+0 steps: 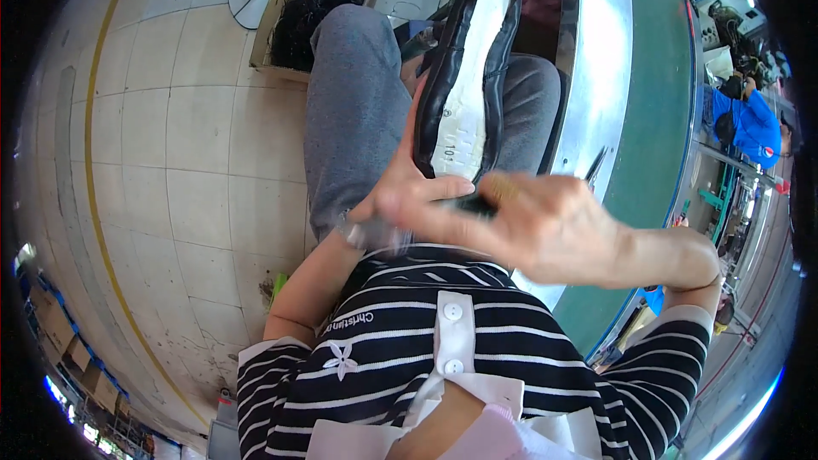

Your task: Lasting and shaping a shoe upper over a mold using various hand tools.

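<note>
A black shoe (467, 77) with a white insole, sole side up, stands lengthwise above the lap.

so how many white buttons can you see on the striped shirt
2. One white button sits higher on the white placket; the other white button is just below it. More may be hidden further down, beyond the folded collar.

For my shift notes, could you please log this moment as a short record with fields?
Left hand: grips the heel end of an upturned shoe held over the lap.
Right hand: blurred, holds a brush at the shoe's heel.
Shoe: black upper, white bottom facing the camera.
Behind: cardboard box of black material on the tiled floor.
Right side: green conveyor belt.
</note>
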`<action>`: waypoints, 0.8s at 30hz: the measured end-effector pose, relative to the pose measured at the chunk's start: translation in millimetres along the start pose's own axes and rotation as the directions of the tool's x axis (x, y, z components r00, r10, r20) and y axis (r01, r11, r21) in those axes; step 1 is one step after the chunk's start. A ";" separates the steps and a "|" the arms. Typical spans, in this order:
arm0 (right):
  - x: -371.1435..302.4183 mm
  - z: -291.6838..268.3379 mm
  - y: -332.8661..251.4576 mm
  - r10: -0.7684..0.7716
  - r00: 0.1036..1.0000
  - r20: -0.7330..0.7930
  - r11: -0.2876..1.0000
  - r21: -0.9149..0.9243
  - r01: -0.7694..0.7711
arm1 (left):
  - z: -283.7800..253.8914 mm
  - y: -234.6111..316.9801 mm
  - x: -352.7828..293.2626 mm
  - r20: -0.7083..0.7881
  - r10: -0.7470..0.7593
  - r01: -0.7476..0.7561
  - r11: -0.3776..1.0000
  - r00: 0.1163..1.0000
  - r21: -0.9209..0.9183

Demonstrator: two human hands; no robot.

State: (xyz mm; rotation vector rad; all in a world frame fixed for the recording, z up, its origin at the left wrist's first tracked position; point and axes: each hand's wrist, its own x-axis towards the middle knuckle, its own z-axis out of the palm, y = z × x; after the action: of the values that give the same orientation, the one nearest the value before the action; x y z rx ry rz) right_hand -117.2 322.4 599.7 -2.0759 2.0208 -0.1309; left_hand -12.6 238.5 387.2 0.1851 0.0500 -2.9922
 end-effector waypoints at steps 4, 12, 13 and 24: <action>-3.5 15.3 24.1 0.343 0.901 0.265 0.937 -0.162 -0.309 | 33.9 20.5 6.3 -0.157 -0.273 0.304 0.669 0.949 0.679; -19.7 22.6 -7.4 -0.033 0.999 0.001 0.985 -0.169 0.033 | 32.8 7.5 8.1 0.016 -0.120 0.070 0.671 0.993 0.738; -20.5 28.6 -0.3 0.165 0.968 0.187 0.935 -0.343 -0.093 | 5.1 16.7 9.8 -0.001 -0.382 0.307 0.741 0.924 0.597; -26.3 17.4 14.5 0.313 0.888 0.336 0.949 -0.083 -0.303 | 25.8 15.5 10.6 0.227 -0.082 -0.203 0.231 0.970 0.952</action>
State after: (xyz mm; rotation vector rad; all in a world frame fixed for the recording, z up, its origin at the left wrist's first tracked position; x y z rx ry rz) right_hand -128.3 350.3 582.2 -1.6193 2.0963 0.3011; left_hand -23.9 220.7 411.0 -0.0668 -1.8602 -2.3851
